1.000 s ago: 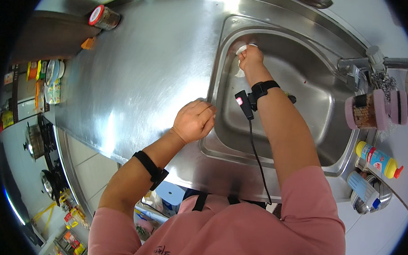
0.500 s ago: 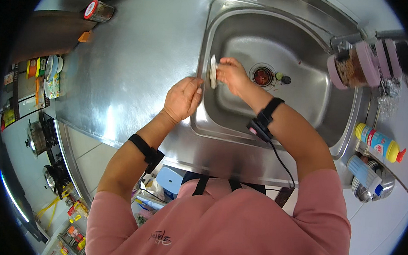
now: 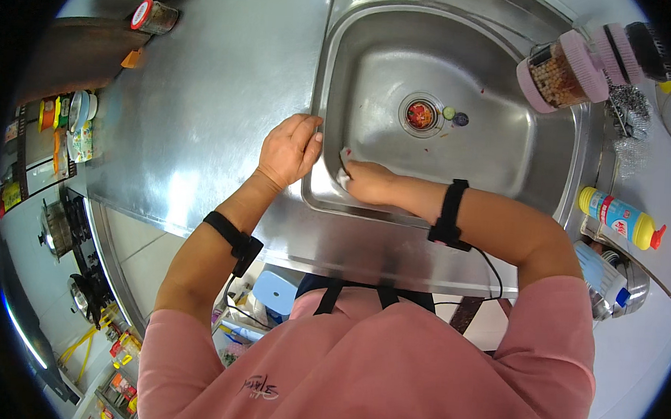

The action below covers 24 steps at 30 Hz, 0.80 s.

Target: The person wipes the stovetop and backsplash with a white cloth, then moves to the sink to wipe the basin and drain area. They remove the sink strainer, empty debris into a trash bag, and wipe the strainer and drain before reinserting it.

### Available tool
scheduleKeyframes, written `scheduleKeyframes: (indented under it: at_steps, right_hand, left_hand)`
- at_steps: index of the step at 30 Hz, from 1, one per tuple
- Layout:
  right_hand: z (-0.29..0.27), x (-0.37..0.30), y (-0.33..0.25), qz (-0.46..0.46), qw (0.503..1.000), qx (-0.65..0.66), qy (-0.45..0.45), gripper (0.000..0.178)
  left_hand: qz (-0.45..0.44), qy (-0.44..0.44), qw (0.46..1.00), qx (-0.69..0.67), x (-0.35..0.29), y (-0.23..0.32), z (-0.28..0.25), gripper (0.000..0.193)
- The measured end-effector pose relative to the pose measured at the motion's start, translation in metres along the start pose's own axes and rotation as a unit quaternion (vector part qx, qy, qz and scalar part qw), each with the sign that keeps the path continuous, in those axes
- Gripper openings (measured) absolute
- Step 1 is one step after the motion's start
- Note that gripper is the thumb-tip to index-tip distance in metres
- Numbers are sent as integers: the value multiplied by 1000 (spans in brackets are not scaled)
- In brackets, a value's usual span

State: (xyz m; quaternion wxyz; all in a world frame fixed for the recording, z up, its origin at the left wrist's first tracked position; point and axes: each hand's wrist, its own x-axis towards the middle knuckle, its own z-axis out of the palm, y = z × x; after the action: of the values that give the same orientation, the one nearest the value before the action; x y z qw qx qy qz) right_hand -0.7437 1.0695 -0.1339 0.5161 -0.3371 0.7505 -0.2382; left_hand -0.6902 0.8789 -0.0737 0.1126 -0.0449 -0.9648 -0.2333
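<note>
My right hand [image 3: 369,182] reaches down inside the steel sink [image 3: 497,161], at its near left corner. Its fingers are closed on a crumpled white cloth [image 3: 344,167], pressed against the left wall; a small red speck shows by its upper end. On the counter at the sink's left rim rests my left hand [image 3: 288,151], with its fingers curled and drawn together. Whatever may be under those fingers is hidden. Red and orange scraps fill the drain strainer [image 3: 420,114]. Right beside it lie a green round slice [image 3: 449,113] and a dark purplish piece [image 3: 462,119].
A steel counter [image 3: 228,90] stretches left of the sink, with a red-lidded jar [image 3: 154,17] at its far left. Pink-lidded jars [image 3: 559,73], steel scourers [image 3: 627,111] and a yellow-and-blue bottle [image 3: 619,217] line the right side. Tiny scraps dot the basin.
My right hand has slid the white cloth nearer along the sink's left wall, into the near corner. The left hand stays at the rim. The whole view has shifted slightly.
</note>
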Motion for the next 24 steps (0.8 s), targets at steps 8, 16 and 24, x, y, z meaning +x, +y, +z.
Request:
scheduleKeyframes:
  at_steps: [8, 16, 24]
  right_hand:
    - [-42, 55, 1, 78, 913, 333, 222, 22]
    - [14, 19, -21, -60, 986, 65, 142, 34]
    - [-16, -93, 33, -8, 995, -102, 0, 27]
  left_hand:
    - [19, 8, 1000, -19, 1, -1, -3, 21]
    - [-10, -1, 999, -41, -1, -3, -3, 20]
    - [-8, 3, 1000, -28, 0, 2, -4, 19]
